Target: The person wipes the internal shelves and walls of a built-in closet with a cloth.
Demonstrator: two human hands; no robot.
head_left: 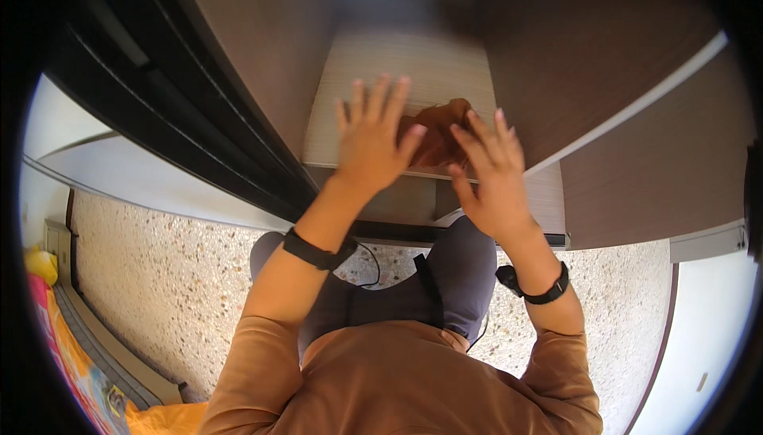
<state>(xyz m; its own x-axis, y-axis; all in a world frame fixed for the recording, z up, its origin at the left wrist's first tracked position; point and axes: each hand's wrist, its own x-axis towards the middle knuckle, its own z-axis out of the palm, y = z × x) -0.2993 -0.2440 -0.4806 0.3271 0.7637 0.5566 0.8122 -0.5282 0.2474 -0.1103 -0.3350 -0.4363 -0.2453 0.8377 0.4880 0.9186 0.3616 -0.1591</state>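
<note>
A rust-brown piece of cloth (435, 137), creased and bunched, lies at the front of a pale wood-grain shelf (409, 57) inside a cabinet. At its left edge is my left hand (372, 147), palm down with the fingers spread; the thumb reaches toward the fabric. My right hand (497, 176) is over the cloth's right side, fingers apart and stretched forward. Neither hand grips anything. Whether the fingertips touch the cloth or hover just above it, I cannot tell. Part of the cloth is hidden behind my right fingers.
Dark brown cabinet panels (592, 53) rise at both sides of the shelf. A black-edged sliding door frame (187, 109) runs along the left. Below the shelf is a lower compartment (401, 203). Speckled floor (167, 276) surrounds my legs. Colourful bedding (79, 355) shows at lower left.
</note>
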